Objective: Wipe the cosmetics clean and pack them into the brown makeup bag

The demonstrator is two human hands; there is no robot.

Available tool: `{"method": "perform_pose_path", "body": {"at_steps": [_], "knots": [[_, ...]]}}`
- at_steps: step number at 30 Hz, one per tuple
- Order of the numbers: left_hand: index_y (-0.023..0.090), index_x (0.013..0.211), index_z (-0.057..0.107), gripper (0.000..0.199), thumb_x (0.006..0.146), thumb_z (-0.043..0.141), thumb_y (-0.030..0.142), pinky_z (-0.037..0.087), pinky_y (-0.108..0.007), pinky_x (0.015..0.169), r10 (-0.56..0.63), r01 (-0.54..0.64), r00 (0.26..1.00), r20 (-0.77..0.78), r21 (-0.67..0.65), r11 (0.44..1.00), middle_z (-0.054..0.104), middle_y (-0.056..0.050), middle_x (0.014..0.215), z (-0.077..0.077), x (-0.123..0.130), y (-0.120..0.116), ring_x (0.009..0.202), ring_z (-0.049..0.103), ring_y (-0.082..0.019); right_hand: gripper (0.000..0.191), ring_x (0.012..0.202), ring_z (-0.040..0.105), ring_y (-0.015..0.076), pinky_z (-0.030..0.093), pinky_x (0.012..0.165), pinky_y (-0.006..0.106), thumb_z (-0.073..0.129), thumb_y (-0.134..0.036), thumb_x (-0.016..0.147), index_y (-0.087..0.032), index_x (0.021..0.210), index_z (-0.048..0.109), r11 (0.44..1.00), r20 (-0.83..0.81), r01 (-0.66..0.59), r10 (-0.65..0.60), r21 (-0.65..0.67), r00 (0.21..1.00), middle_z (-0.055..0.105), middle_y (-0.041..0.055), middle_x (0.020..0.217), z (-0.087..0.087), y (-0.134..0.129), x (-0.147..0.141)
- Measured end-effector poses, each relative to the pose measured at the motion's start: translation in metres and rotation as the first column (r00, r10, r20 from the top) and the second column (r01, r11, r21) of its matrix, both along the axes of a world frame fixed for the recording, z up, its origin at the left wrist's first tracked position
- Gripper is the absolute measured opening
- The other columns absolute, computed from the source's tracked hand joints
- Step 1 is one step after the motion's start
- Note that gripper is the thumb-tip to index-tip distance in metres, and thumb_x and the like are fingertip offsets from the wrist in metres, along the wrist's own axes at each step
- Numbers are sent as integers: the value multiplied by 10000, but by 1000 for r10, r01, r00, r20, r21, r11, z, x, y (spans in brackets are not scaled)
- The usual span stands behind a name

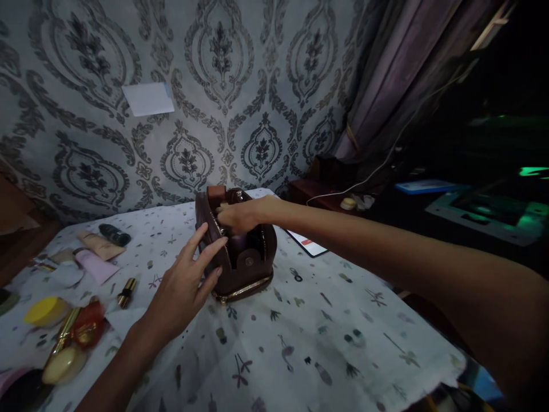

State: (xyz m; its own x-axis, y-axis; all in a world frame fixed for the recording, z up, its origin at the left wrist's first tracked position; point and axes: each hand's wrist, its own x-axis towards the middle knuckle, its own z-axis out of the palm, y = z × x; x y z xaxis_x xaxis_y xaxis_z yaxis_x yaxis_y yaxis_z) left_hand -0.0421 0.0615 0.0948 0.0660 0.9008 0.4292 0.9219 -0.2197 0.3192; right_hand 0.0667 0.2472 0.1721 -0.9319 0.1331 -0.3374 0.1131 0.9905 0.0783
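A dark brown zippered bag [246, 274] stands upright on the patterned tablecloth, its top unzipped. My right hand [240, 217] reaches down into the opening with its fingers curled. Whatever those fingers hold, if anything, is hidden inside. Against the bag's left side rests my left hand [189, 280], fingers spread and the fingertips touching the brown wall. A gold zipper runs along the bag's lower front edge.
Cosmetics lie at the left: a pink tube [96, 265], a dark green bottle [114, 234], a gold-and-black lipstick [127, 293], a yellow round container [46, 311] and a red bottle [88, 325]. Behind my right forearm lies a tablet-like device [309, 246].
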Motion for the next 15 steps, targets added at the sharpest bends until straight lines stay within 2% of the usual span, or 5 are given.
{"method": "perform_pose_path", "body": {"at_steps": [3,6,10,13,15], "knots": [[360,1465,385,469,1001,415,305,526,-423,1011,-10,10,1000,15,-16,1000,195,-67,1646,0,0,-3,1421,414,-294,265,856,617,172,453,790,267,474,-88,909,-68,1046,700,996,-91,8,-16,-90,996,714,98,998,16,-5,6],[350,1501,320,514,999,414,292,529,-421,1006,4,-3,999,38,-28,1000,197,-89,1643,-2,0,-10,1419,416,-295,263,759,578,133,425,722,238,449,-73,918,-80,967,707,990,-149,-7,-14,-140,989,714,61,907,25,-10,13],[315,1495,315,513,996,429,294,513,-429,1030,22,-22,996,81,-6,1000,311,-124,1578,-8,-4,-27,1393,446,-283,269,699,540,122,369,673,240,454,-106,936,-107,793,682,998,-263,47,-58,-50,963,682,44,794,24,-19,23],[282,1497,295,528,989,438,273,530,-407,1003,53,-54,992,116,6,999,381,-144,1523,-16,-12,-44,1347,490,-262,280,684,544,144,317,624,269,477,-187,953,-131,740,649,974,-488,205,-133,96,863,654,57,756,19,-37,28],[249,1413,413,429,985,441,254,533,-415,993,68,-68,993,92,5,998,432,-153,1478,-22,-20,-55,1305,524,-261,284,669,549,156,291,595,280,486,-241,955,-147,724,623,950,-655,284,-130,134,745,634,61,747,13,-56,29]]}}
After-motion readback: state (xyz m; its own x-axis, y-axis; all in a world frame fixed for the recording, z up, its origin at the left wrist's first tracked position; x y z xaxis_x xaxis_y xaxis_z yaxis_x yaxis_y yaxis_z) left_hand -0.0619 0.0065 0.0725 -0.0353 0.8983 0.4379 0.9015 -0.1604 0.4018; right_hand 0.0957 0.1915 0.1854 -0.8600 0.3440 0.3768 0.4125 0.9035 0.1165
